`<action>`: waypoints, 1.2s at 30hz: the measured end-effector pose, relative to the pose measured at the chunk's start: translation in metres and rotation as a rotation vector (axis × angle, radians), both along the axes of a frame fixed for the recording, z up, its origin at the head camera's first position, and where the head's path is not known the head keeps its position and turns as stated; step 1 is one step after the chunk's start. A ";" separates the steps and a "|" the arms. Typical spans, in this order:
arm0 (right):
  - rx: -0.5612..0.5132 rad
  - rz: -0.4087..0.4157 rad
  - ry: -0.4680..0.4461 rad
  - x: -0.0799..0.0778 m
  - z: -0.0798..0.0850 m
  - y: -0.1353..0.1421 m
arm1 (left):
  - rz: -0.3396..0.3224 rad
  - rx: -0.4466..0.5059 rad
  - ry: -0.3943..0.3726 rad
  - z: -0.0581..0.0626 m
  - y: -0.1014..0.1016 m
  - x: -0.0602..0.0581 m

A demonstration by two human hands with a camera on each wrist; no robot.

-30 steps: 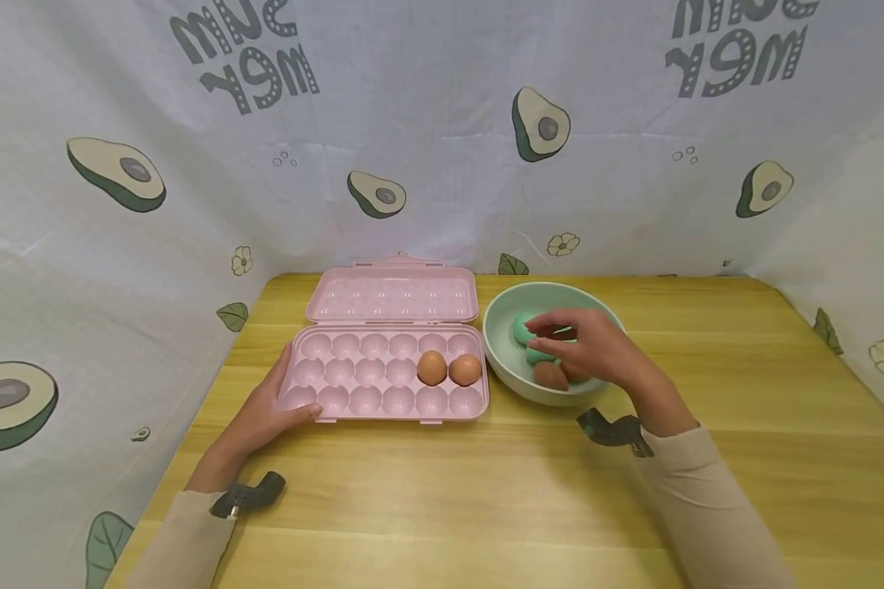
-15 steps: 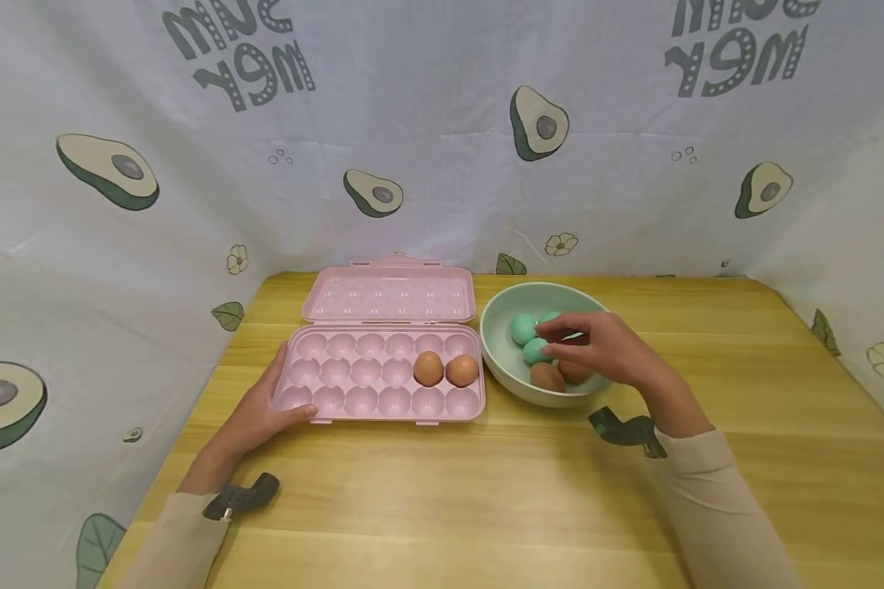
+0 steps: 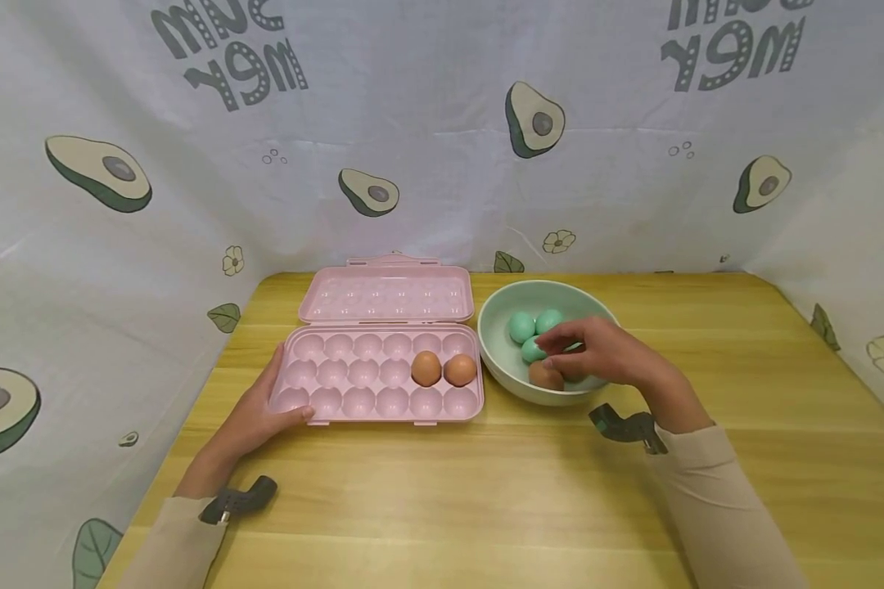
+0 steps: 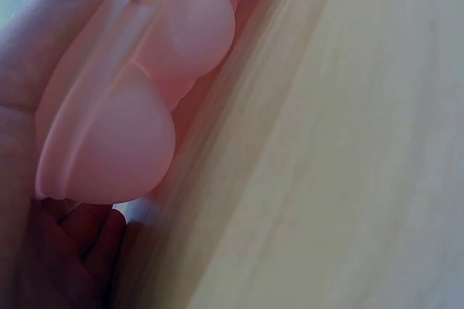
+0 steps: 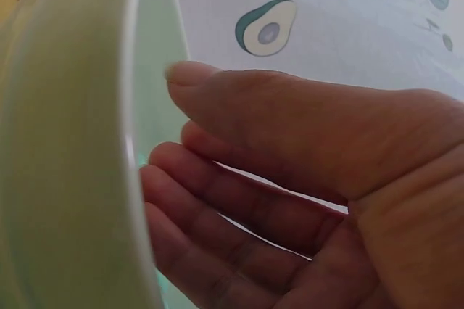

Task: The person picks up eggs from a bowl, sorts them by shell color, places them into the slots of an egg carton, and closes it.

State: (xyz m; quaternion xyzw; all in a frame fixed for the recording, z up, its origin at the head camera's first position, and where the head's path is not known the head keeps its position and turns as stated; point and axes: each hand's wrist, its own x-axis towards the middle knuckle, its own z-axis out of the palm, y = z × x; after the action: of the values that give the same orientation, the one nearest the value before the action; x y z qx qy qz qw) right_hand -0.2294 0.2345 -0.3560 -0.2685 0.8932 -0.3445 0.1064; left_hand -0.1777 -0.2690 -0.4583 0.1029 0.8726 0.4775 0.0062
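My left hand [image 3: 261, 413] grips the left end of a pink egg carton [image 3: 392, 419]. In the left wrist view the thumb lies along the carton's rim [image 4: 72, 135], with fingers curled below it. Two brown eggs [image 3: 426, 369] sit side by side in the middle row, towards the right end. My right hand [image 3: 597, 352] reaches over a pale green bowl [image 3: 497, 360], its thumb apart from its bent fingers and no egg visible between them. Inside the bowl are several green eggs [image 3: 521, 327] and a brown egg [image 3: 543, 375], partly hidden by that hand.
The carton's lid [image 3: 386, 294] lies open behind its base, and the bowl stands right beside the carton. A printed cloth [image 3: 442, 221] hangs behind the wooden table [image 3: 442, 491] and along both sides.
My right hand has moved slightly within the bowl, lowering towards the brown eggs; more green eggs show now. The left hand keeps its grip on the carton. The view has shifted slightly.
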 end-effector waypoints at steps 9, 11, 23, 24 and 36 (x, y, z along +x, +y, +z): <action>0.073 0.019 -0.038 0.001 0.001 0.001 | 0.004 -0.006 -0.007 -0.001 0.000 0.003; 0.089 0.013 -0.050 0.002 0.001 0.001 | 0.007 -0.009 -0.014 -0.001 0.000 0.004; 0.126 0.044 -0.062 0.000 -0.004 -0.002 | 0.007 -0.004 -0.007 -0.001 0.000 0.003; 0.122 0.051 -0.065 0.000 -0.005 -0.002 | 0.008 -0.007 -0.009 -0.001 0.000 0.003; 0.162 0.049 -0.044 0.000 -0.011 -0.008 | 0.007 -0.011 -0.001 -0.001 0.000 0.002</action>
State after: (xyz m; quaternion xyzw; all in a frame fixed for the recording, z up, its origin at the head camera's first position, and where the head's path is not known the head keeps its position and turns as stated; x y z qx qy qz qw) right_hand -0.2290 0.2263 -0.3668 -0.2730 0.9089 -0.2742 0.1558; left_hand -0.1762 -0.2692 -0.4597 0.0997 0.8755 0.4728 0.0057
